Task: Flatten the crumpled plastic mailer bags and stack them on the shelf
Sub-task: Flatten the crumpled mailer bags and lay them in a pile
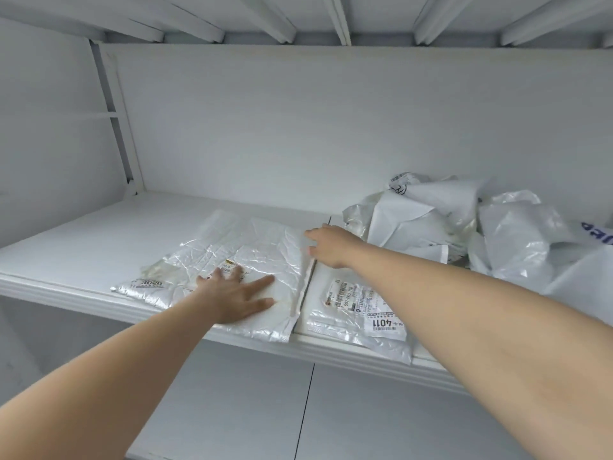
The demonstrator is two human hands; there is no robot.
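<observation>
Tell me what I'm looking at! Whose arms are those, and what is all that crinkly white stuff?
There is no machine here. The camera sits on a person's head, so you see what they see as they reach forward. The left hand presses flat, fingers spread, on a wrinkled plastic mailer bag lying on a white shelf. The right hand is at that bag's right edge; I cannot tell whether it pinches the edge. Next to it lies another flattened bag with a label reading 4011. Farther back on the right sits a pile of crumpled bags, not yet flattened.
</observation>
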